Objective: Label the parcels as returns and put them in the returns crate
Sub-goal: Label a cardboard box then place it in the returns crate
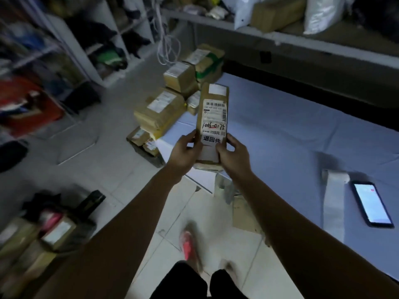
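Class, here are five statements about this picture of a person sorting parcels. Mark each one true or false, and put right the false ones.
1. The left hand and the right hand both hold one parcel. True.
2. The phone on the table has a dark screen. False: its screen is lit.
3. The held parcel's label carries a handwritten number. True.
4. The stack of parcels sits on the table right beside the phone. False: it stands off the table's far corner, well away from the phone.
5. A paper strip lies on the table next to the phone. True.
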The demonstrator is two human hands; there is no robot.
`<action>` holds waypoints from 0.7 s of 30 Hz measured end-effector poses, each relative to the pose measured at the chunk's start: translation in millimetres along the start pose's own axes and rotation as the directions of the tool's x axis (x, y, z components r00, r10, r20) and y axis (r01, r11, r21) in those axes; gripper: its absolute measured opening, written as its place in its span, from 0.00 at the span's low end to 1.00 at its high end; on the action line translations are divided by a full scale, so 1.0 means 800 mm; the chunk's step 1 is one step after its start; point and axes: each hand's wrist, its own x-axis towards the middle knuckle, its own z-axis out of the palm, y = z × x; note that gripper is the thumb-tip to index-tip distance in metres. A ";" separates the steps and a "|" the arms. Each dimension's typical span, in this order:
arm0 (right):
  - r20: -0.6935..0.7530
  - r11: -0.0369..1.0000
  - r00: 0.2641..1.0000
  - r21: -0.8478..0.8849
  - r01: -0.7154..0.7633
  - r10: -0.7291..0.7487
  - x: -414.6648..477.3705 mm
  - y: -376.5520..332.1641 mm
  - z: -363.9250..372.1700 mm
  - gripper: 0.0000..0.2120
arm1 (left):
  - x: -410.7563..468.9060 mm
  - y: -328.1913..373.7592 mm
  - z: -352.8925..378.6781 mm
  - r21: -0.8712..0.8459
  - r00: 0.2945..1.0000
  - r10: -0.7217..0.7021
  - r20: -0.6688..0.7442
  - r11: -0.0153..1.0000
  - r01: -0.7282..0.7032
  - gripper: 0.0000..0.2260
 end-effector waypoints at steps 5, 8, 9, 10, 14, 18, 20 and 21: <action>0.089 0.997 0.995 -0.058 0.054 -0.049 -0.022 -0.045 0.128 0.19 | -0.026 -0.023 -0.131 -0.096 0.994 0.014 -0.110 0.995 -0.025 0.10; 0.127 0.993 0.990 -0.083 0.080 -0.069 -0.028 -0.062 0.226 0.18 | -0.025 -0.059 -0.220 -0.131 0.990 -0.020 -0.141 0.991 0.002 0.11; 0.136 0.993 0.988 -0.089 0.080 -0.067 -0.028 -0.066 0.260 0.17 | -0.020 -0.073 -0.250 -0.129 0.989 -0.021 -0.148 0.992 0.002 0.12; 0.139 0.993 0.989 -0.095 0.072 -0.058 -0.028 -0.069 0.295 0.17 | -0.016 -0.088 -0.281 -0.117 0.988 -0.016 -0.152 0.993 -0.001 0.12; 0.161 0.997 0.987 -0.071 0.019 -0.008 -0.027 -0.071 0.435 0.15 | 0.011 -0.144 -0.402 -0.092 0.986 -0.043 -0.159 0.995 0.029 0.11; 0.242 0.996 0.967 -0.056 -0.067 0.079 -0.020 -0.066 0.542 0.13 | 0.047 -0.216 -0.496 -0.058 0.974 -0.180 -0.139 0.983 0.174 0.12; 0.247 0.995 0.964 -0.049 -0.089 0.098 -0.006 -0.064 0.581 0.13 | 0.071 -0.242 -0.528 -0.002 0.964 -0.247 -0.103 0.969 0.248 0.15; 0.240 0.993 0.964 -0.052 -0.103 0.112 0.006 -0.062 0.599 0.13 | 0.088 -0.255 -0.541 0.021 0.961 -0.266 -0.070 0.963 0.268 0.15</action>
